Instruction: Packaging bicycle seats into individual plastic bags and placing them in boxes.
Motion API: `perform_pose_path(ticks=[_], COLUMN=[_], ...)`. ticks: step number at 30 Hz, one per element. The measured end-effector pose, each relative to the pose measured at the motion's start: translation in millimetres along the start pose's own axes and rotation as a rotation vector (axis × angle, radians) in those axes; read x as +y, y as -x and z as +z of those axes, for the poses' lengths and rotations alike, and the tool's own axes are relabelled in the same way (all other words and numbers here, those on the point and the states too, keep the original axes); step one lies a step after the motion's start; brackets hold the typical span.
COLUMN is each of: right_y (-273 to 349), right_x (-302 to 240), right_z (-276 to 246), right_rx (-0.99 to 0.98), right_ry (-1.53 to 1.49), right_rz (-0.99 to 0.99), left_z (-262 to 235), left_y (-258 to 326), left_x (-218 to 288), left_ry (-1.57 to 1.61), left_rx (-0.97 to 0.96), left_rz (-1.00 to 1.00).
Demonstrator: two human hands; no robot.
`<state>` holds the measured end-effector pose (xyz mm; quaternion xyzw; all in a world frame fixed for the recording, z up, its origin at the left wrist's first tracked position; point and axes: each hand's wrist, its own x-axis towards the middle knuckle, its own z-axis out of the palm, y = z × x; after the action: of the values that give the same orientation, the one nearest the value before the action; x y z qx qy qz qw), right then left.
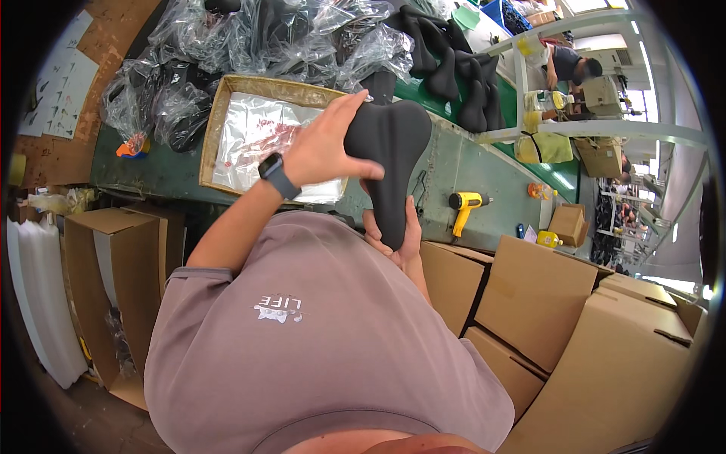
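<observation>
A black bicycle saddle [391, 151] is held up in front of my chest, its wide end away from me and its narrow nose toward me. My left hand [324, 147], with a watch [277, 174] on the wrist, grips the saddle's left side near the wide end, fingertips at the far edge and thumb across the side. From beneath, my right hand [411, 240] is wrapped round the nose; its palm is hidden by the saddle. Just behind my left hand lies a shallow cardboard tray [215, 132] with clear plastic bags [253, 129] in it.
Plastic-wrapped saddles [287, 38] are heaped at the back, and bare black saddles [442, 72] lie back right. A yellow heat gun [467, 204] rests on the green bench [446, 166]. Cardboard boxes [529, 299] stand at my right, another box [113, 257] at left. A person [567, 68] sits far right.
</observation>
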<state>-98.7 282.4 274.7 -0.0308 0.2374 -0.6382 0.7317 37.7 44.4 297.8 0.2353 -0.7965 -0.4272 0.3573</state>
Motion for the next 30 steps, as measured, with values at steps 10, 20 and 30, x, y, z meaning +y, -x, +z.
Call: perform_pose_path(ticks=[10, 20, 30], right_y=[15, 47, 76], right_x=[23, 25, 72], right_z=[5, 3, -98], right_rx=[0.027, 0.576, 0.802], right_ry=[-0.082, 1.032, 0.696], right_rz=[0.017, -0.709, -0.241], left_z=[36, 107, 19], left_y=[20, 170, 111], left_x=[-93, -303, -332], left_ry=[0.490, -0.632, -0.013], left_rx=[0.184, -0.455, -0.071], left_rz=[-0.452, -0.299, -0.437])
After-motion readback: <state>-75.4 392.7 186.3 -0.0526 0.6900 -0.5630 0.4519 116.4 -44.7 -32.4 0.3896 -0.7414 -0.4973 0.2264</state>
